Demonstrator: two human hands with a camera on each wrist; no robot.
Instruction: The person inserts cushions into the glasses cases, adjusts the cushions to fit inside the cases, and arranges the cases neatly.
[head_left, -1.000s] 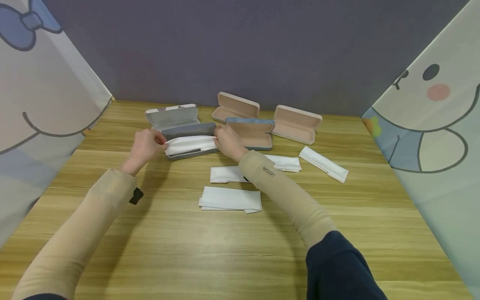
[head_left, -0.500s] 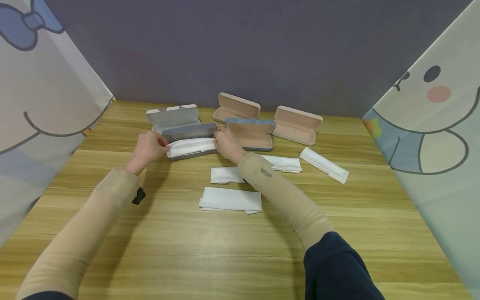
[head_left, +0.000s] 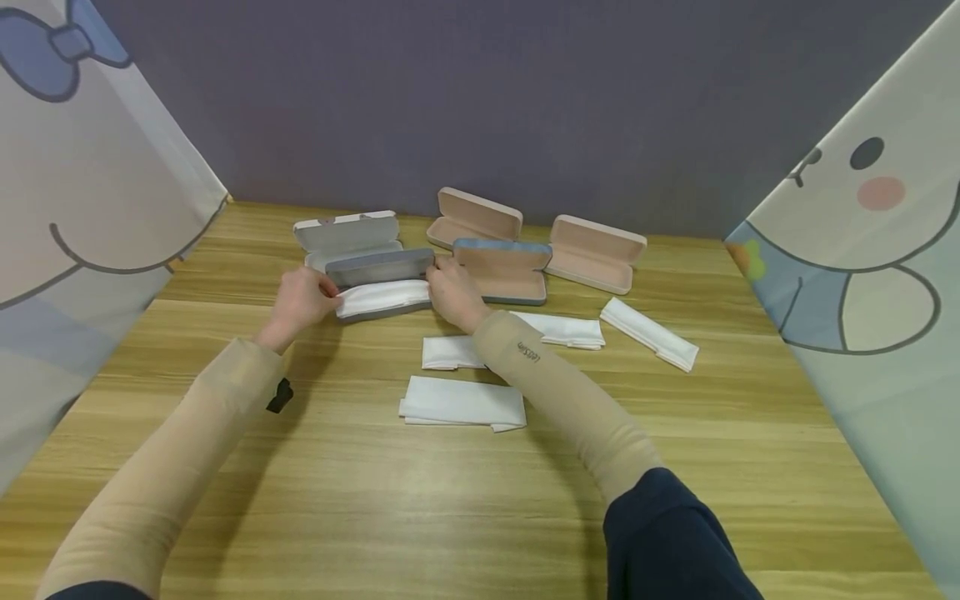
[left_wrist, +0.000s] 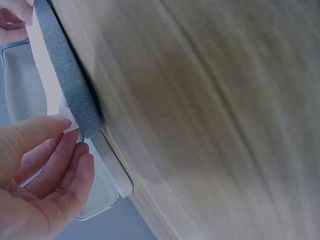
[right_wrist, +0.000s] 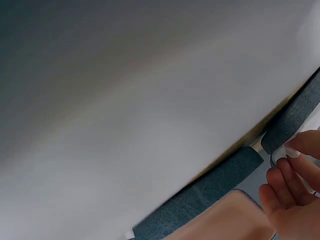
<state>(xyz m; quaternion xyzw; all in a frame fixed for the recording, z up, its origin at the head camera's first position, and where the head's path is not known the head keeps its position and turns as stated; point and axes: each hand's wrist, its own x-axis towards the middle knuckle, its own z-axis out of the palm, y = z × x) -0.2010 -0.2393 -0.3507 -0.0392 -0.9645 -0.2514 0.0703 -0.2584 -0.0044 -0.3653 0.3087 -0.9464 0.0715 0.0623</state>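
A dark grey glasses case (head_left: 380,268) lies open near the middle of the wooden table (head_left: 360,500). A folded white cloth (head_left: 384,297) lies in its tray. My left hand (head_left: 327,292) pinches the cloth's left end, and my right hand (head_left: 432,281) pinches its right end. In the left wrist view, the thumb and fingers of the left hand (left_wrist: 69,131) hold a white corner beside the grey case (left_wrist: 65,82). The right wrist view shows the right hand (right_wrist: 291,150) curled at the case's end (right_wrist: 290,120).
A light grey open case (head_left: 345,233) sits behind the dark one. A blue-rimmed case (head_left: 504,271) and two pink open cases (head_left: 474,217) (head_left: 596,250) stand to the right. Several folded white cloths (head_left: 462,404) (head_left: 648,333) lie on the table nearer me. Printed curtains flank both sides.
The cloth sits lower and flatter in the grey case than a second ago. Both hands have stayed at its ends and sunk slightly with it.
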